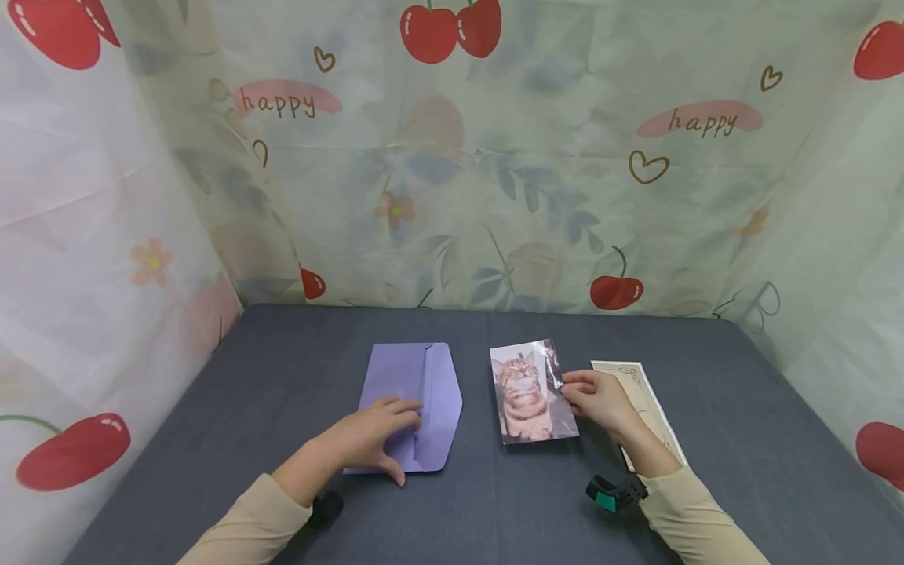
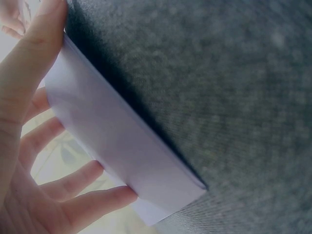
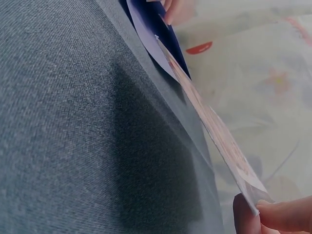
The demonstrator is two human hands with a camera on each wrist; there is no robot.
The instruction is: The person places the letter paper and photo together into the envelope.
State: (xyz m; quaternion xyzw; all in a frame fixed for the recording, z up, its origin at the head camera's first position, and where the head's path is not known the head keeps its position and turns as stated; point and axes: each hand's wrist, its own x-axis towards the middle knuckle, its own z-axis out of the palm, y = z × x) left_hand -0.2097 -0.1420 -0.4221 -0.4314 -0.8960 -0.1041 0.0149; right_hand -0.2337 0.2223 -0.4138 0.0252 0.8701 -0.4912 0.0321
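A purple envelope (image 1: 441, 400) lies on the dark table with its pointed flap spread to the right. My left hand (image 1: 363, 435) rests on its lower left part, fingers spread and fairly straight, the thumb at the near edge. In the left wrist view the fingertips touch the pale envelope (image 2: 112, 136). My right hand (image 1: 600, 399) pinches the right edge of a glossy cat picture card (image 1: 521, 392) between thumb and fingers. Seen edge-on in the right wrist view, the card (image 3: 214, 131) is held tilted above the table, casting a shadow.
A cream card (image 1: 653, 408) with a dark printed border lies partly under the right forearm. Black bands sit at both wrists, the right band (image 1: 617, 493) with a green patch. Patterned cloth (image 1: 480, 188) walls the table at the back and both sides.
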